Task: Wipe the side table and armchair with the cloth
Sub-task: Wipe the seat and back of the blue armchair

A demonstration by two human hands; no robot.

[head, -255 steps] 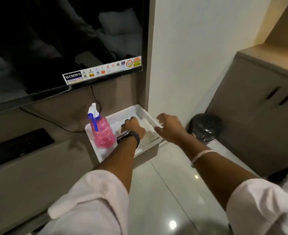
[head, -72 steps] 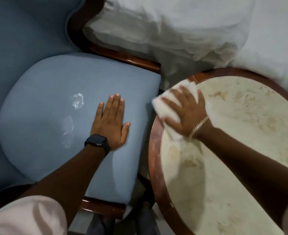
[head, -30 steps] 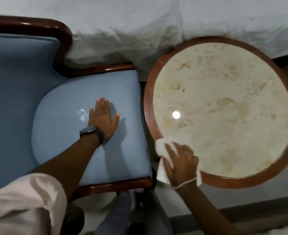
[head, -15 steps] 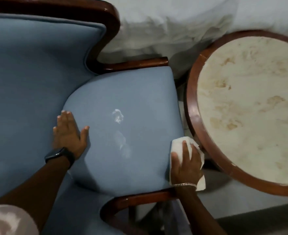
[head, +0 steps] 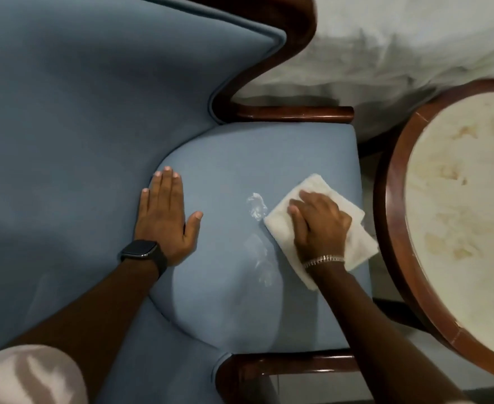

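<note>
Head view, looking down: the armchair (head: 228, 158) has smooth blue upholstery, a rounded seat cushion and glossy dark wooden arms. Whitish smears (head: 257, 206) mark the seat's middle. Just beside it on the right stands the side table (head: 385, 217), round, with a mottled cream stone top in a reddish wood rim. Rumpled white bedding (head: 400, 45) lies beyond both. A folded white cloth (head: 359, 243) lies on the seat's right part, pressed flat under the right hand (head: 320, 225), fingers together. Left hand (head: 165, 225) rests flat, thumb spread, touching no cloth, a black watch (head: 142, 252) on its wrist.
</note>
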